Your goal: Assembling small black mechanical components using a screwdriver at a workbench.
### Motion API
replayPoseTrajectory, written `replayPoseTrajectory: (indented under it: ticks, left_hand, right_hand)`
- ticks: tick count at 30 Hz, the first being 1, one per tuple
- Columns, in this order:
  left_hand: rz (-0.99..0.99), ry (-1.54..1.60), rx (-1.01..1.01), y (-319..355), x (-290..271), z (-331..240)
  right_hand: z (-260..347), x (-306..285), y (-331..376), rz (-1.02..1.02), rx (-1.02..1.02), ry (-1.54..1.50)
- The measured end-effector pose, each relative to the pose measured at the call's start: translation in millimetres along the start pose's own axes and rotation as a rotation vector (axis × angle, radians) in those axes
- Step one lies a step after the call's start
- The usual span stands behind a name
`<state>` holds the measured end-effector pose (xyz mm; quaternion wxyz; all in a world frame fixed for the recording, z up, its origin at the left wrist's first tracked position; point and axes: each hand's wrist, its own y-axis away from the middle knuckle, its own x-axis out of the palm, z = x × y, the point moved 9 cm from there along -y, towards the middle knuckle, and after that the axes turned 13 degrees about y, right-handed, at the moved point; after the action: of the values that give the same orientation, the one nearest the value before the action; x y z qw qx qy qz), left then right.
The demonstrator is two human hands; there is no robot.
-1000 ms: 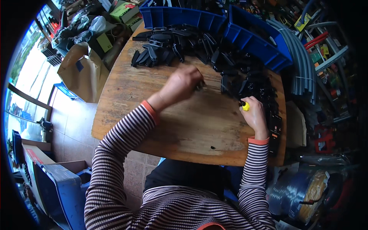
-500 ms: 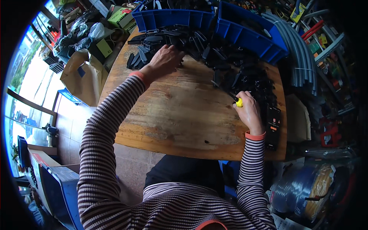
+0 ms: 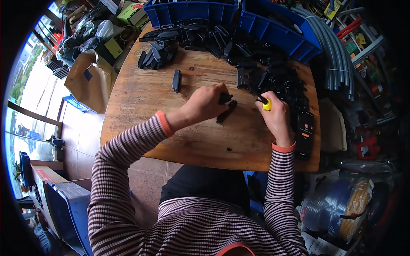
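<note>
My left hand (image 3: 206,103) is over the middle of the wooden table (image 3: 141,115), fingers closed on a small black plastic part (image 3: 225,99). Just below its fingertips is another long black part (image 3: 226,112); whether the hand touches it I cannot tell. My right hand (image 3: 276,119), to the right, grips a yellow-handled tool (image 3: 267,105) that looks like a screwdriver; its dark tip is hard to make out against the black pile. A lone narrow black part (image 3: 176,80) lies on the wood left of my left hand.
Heaped black parts (image 3: 273,64) cover the table's far and right sides, with a smaller pile (image 3: 157,55) at far left. Two blue crates (image 3: 192,16) stand behind. A phone-like black device (image 3: 305,128) lies by the right edge. A brown paper bag (image 3: 85,89) stands left of the table.
My left hand has come from the far-left pile toward me and to the right, with black parts now at its fingers. A lone part now lies on the wood. The right hand has barely moved.
</note>
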<state>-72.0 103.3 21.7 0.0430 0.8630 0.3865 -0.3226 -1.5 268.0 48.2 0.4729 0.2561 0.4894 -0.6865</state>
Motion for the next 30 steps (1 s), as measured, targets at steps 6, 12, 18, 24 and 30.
replayPoseTrajectory:
  ticks: [6,12,18,24,30]
  left_hand:
    - [0.025,0.072,0.118,52,17,-31]
    - [0.106,0.106,0.157,58,25,-40]
    - [0.065,-0.158,0.426,58,34,-55]
    - [0.181,-0.263,0.555,62,55,-54]
    - [0.167,-0.338,0.573,67,54,-53]
  right_hand:
    - [11,2,-5,0.011,0.016,-0.065]
    - [36,14,-5,0.054,-0.099,-0.132]
    - [54,18,-10,0.065,-0.200,-0.078]
    - [63,34,-7,0.141,-0.268,0.049]
    - [66,33,-18,0.311,-0.270,0.019]
